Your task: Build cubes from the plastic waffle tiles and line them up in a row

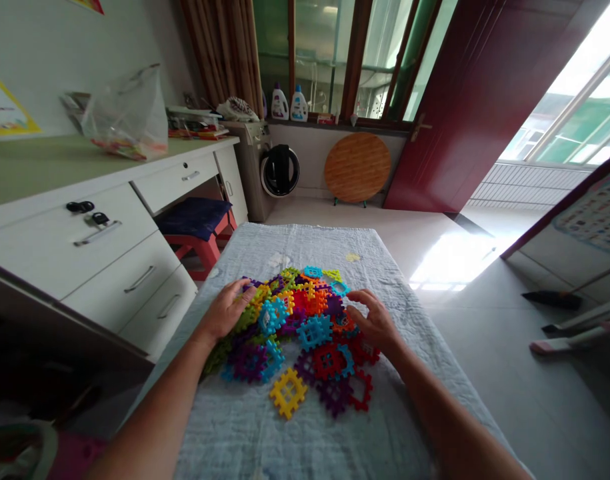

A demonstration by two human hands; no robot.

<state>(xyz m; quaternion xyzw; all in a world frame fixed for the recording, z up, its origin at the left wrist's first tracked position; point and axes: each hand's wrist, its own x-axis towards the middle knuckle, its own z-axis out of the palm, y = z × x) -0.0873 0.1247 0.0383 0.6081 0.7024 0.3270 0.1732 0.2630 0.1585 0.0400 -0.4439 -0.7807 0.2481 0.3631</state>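
Note:
A heap of colourful plastic interlocking building pieces (315, 331) lies on the cloth-covered table. They are flat squares with notched edges in blue, purple, red, orange, yellow and green. My left hand (229, 308) rests against the heap's left side, fingers stretched over the yellow and green pieces. On the right side, my right hand (373, 319) has its fingers apart and curved beside the orange and red pieces. Neither hand visibly grips a piece. Nearest to me, a yellow square piece (289, 393) lies flat, with a purple piece (335, 396) to its right.
A pale blue cloth (385, 427) covers the table. To the left stand a white desk (159, 267) with a plastic bag (129, 120) on it, and a red stool (205, 247). Further off are a washing machine (255, 173), a round wooden tabletop (357, 167) and a dark red door (465, 100).

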